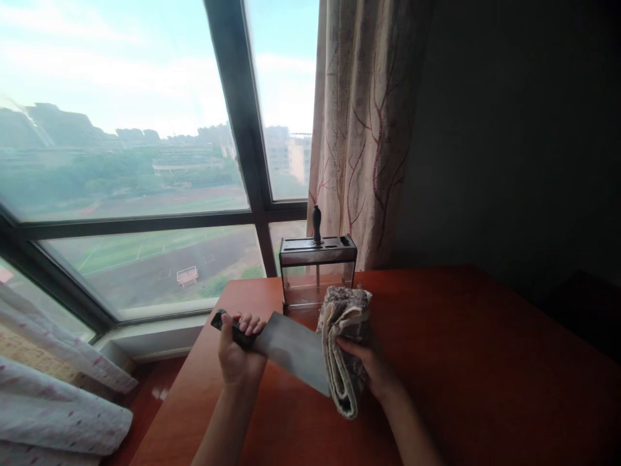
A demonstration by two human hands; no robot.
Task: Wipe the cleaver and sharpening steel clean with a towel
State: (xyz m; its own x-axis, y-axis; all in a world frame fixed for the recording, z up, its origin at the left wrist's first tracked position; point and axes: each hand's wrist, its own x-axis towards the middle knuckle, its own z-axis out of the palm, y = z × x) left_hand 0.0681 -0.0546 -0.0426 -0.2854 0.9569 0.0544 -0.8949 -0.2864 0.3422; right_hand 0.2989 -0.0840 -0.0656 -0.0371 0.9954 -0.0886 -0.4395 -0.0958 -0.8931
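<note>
A cleaver (295,349) with a broad grey blade and black handle is held above the table in my left hand (240,353), its fingers wrapped round the handle. The blade points right and slants down. My right hand (371,362) grips a folded, mottled grey-and-white cloth (344,349), thumb on its near face. The blade's far end meets the cloth's left side; whether it lies behind or between the folds I cannot tell. Behind the cloth stands a clear-sided knife block (317,252) with a slotted dark top, and one black-handled tool (317,223) is upright in it.
The reddish-brown wooden table (456,362) spreads under both hands and off to the right. A large window (145,220) with dark frames fills the left. Curtains hang behind the table (369,129) and at lower left (58,401).
</note>
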